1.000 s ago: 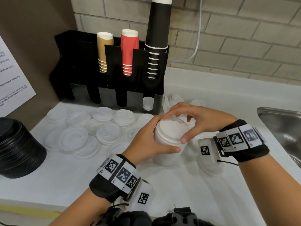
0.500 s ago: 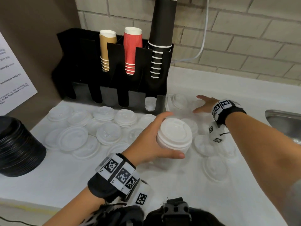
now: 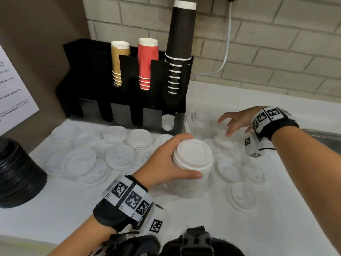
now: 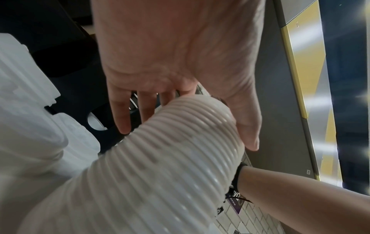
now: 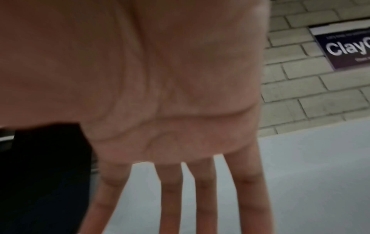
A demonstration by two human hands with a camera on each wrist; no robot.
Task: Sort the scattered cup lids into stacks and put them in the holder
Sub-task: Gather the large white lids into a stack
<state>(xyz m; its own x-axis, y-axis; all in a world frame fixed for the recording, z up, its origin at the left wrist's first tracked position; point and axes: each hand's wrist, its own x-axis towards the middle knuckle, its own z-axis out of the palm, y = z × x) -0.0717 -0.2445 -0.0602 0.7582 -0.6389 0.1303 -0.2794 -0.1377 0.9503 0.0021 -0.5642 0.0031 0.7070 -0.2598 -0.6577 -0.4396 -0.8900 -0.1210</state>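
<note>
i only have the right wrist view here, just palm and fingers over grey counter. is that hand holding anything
Observer: No. On the head view the right hand is spread with nothing in it, above loose white lids near the holder.
Operator: what's the left hand doing
Observer: The left hand grips a tall stack of white lids; the left wrist view shows its many ribbed rims.
Operator: any lids in the holder yet
Observer: One front slot shows a few clear lids; the slots to its left look dark. The upper row holds three cup stacks.
</note>
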